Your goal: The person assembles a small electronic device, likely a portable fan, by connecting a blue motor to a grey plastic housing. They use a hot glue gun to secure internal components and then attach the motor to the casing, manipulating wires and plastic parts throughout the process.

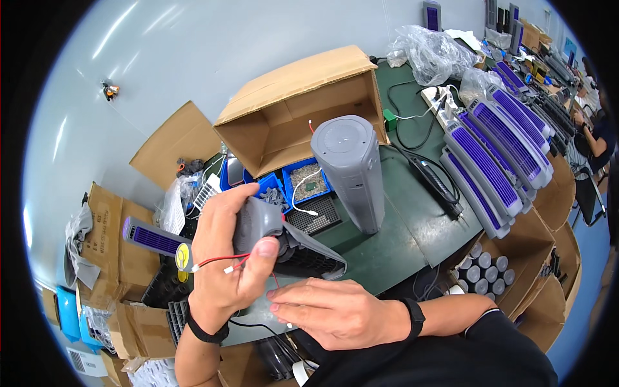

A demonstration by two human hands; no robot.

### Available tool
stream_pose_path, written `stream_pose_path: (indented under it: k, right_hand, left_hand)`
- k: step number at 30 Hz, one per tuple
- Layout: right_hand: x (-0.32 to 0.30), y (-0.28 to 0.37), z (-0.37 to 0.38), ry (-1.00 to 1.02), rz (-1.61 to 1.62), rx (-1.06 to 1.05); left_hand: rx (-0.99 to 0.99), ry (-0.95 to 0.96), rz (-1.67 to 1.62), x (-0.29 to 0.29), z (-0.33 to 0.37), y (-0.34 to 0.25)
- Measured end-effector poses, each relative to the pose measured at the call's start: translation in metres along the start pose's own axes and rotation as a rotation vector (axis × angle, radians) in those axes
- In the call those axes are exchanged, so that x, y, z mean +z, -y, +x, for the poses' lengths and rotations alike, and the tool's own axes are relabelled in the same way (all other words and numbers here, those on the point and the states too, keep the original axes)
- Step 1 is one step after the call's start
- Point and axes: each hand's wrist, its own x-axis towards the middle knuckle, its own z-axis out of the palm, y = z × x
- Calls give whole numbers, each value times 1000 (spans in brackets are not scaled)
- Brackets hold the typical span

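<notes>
My left hand [229, 258] is wrapped round a grey plastic fan housing [258, 222], tilted over the near side of the bench, with its dark slatted side [316, 258] to the right. Red wires with white plugs [222, 259] hang out across my left thumb. Below the housing, my right hand [345, 313] has its fingers pressed together on a thin red wire [276, 281]; part of that wire is hidden by the fingers. Beyond, a second grey tower housing [351, 168] stands upright, a white-plugged cable [298, 193] beside it.
Blue bins [309, 184] of small parts sit before an open cardboard box [296, 109]. A corded electric screwdriver [432, 180] lies on the green bench [412, 226]. Purple-grilled fan units [490, 155] are stacked at right, above a carton of grey cylinders [483, 267]. Someone [596, 138] sits far right.
</notes>
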Motion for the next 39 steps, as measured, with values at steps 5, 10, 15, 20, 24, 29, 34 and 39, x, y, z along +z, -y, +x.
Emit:
stream_pose_path:
  k: [5, 10, 15, 20, 24, 29, 34, 39]
  right_hand:
    - [2, -3, -3, -10, -4, -9]
    - [4, -1, -5, -8, 0, -2]
    - [-2, -4, -7, 3, -19, 7]
    - [-4, -3, -6, 7, -1, 19]
    - [-7, -6, -7, -15, 0, 24]
    - [-8, -7, -6, -31, 28, 24]
    - [-9, -8, -8, -17, 47, 35]
    - [-12, -9, -7, -5, 67, 43]
  left_hand:
    - [-48, -41, -33, 1, -2, 1]
    - [21, 11, 73, 3, -3, 0]
    - [55, 123, 46, 2, -2, 7]
    - [99, 188, 104, -8, -7, 10]
    - [135, 256, 65, -11, -1, 15]
    - [155, 301, 120, -19, -1, 10]
    - [178, 343, 132, -20, 5, 12]
    - [197, 376, 100, -23, 8, 10]
